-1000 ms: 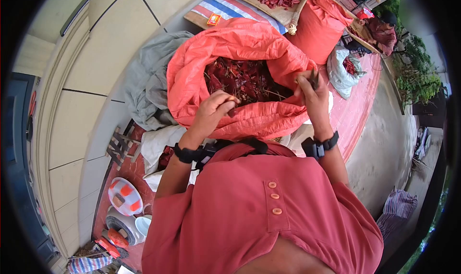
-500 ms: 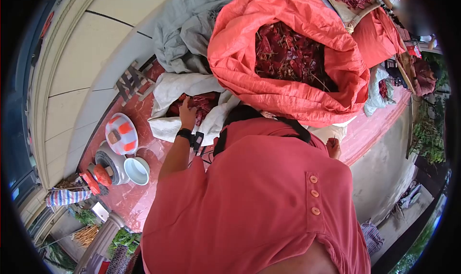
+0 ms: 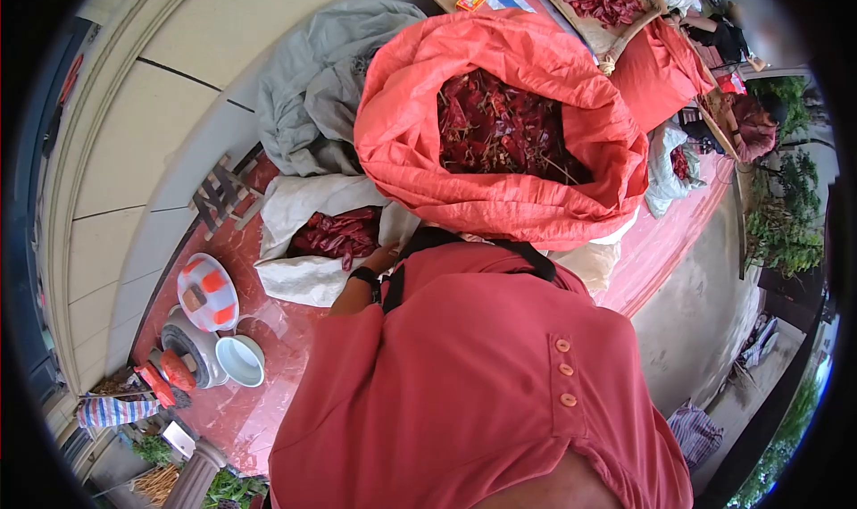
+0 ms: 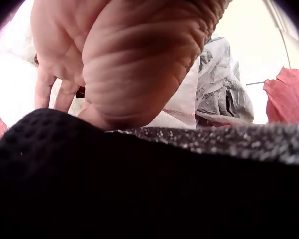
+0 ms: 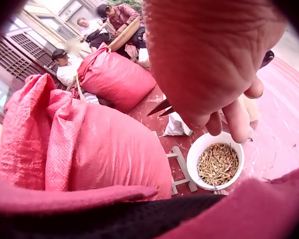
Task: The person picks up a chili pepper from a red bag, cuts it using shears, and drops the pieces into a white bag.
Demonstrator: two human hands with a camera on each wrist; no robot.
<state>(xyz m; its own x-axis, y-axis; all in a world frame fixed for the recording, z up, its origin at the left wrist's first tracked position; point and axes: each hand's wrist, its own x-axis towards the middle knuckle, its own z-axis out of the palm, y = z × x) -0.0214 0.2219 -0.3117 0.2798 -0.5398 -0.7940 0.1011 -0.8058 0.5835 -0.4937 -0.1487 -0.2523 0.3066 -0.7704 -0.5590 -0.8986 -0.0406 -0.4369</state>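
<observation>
Beside the right edge of a white woven sack (image 3: 303,284), my left hand (image 3: 382,259) hangs low, partly behind the shirt. Dried red chilies (image 3: 335,234) fill the sack's mouth. In the left wrist view the left hand's (image 4: 134,64) fingers point down, with a small dark red bit (image 4: 80,92) beside them; I cannot tell whether they hold it. My right hand (image 5: 209,64) grips scissors (image 5: 162,107), blades poking out past the palm; the head view does not show this hand. A large red sack (image 3: 402,107) of dried chilies (image 3: 500,125) stands in front.
A white bucket (image 5: 191,167) of cut stems stands below my right hand. At left are a pale blue basin (image 3: 239,361) and a red-and-white basin (image 3: 207,292). Grey sacking (image 3: 308,98) leans by the wall. Another red sack (image 3: 661,71) and several people are farther back.
Both hands were over the large red sack. The left hand then reached to the chilies in the white sack and has since drawn back to its right edge. The right hand dropped out of the head view.
</observation>
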